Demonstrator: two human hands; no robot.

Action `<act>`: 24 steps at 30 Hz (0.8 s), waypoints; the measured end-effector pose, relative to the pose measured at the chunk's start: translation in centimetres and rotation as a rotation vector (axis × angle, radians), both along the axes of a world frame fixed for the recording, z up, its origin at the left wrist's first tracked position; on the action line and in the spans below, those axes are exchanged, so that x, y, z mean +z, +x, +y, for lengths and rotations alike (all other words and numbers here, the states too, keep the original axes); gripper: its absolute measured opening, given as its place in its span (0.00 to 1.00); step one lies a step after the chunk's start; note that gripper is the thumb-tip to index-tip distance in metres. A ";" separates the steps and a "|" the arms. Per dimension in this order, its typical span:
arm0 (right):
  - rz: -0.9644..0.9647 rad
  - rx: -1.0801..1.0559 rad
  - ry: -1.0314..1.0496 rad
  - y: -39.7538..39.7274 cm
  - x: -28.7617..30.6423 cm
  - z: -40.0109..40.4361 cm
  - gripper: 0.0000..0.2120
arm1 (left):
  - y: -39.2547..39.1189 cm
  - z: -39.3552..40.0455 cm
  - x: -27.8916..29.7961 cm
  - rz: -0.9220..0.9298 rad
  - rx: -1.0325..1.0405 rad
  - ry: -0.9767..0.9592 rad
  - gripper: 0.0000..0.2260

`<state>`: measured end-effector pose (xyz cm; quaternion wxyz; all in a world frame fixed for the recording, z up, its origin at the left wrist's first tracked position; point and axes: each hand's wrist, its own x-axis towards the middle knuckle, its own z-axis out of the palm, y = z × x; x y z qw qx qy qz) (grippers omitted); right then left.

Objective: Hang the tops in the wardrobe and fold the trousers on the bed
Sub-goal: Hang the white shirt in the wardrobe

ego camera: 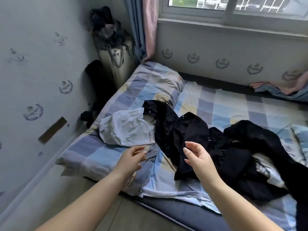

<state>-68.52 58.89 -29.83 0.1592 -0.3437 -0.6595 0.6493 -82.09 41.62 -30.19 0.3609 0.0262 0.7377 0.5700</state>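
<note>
Clothes lie in a heap on the bed [225, 107] with its blue checked sheet. A pale grey top [126, 129] is crumpled on the left. Black garments [188, 130] spread across the middle, and a larger black pile [253, 157] lies to the right. A grey-blue garment with lettering [141, 179] rests at the bed's near edge. My left hand [133, 157] hovers just over that garment with its fingers loosely curled, holding nothing that I can see. My right hand [198, 157] hangs open above the black garments, apart from them.
A checked pillow [155, 80] lies at the head of the bed. Behind it in the corner stands a pale suitcase [116, 62] with dark bags piled on top. The wall runs close on the left, over a strip of floor [70, 194]. A window and curtain [146, 27] are at the back.
</note>
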 end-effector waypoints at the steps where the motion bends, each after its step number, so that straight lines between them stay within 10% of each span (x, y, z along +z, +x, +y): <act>1: -0.018 0.007 -0.015 -1.1 -0.6 0.4 0.09 | -0.8 0.2 -0.5 -0.018 0.023 -0.008 0.05; 13: -0.227 0.171 -0.058 -18.0 -8.9 -2.6 0.08 | -17.6 -3.8 -7.8 -0.141 0.145 -0.106 0.03; 24: -0.510 0.269 -0.109 -43.4 -26.3 -10.3 0.21 | -40.3 -12.0 -26.3 -0.144 0.098 -0.351 0.08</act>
